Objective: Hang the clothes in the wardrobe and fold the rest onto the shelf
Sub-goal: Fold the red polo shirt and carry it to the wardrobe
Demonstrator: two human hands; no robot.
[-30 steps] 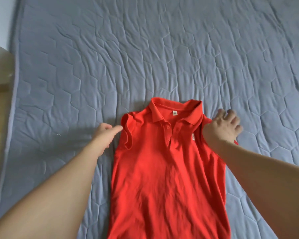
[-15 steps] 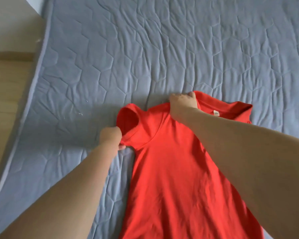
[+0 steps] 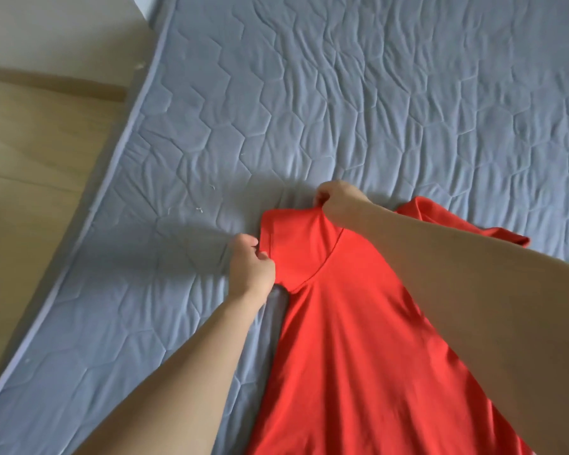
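Your left hand [image 3: 251,269] pinched the red shirt's [image 3: 349,349] sleeve hem; your right hand [image 3: 337,201] gripped its shoulder edge. The smooth shirt lay on the quilted grey bed [image 3: 375,110].

Grey-blue quilted mattress [image 3: 342,93] (hexagon stitching), wooden floor [image 3: 30,165] at left, pale wall [image 3: 56,24] beyond.

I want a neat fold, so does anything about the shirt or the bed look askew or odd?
The red polo shirt lies slanted across the grey quilt, its collar bunched off to the right. The left hand pinches the sleeve edge, the right hand the shoulder. Small white lint flecks dot the quilt nearby.
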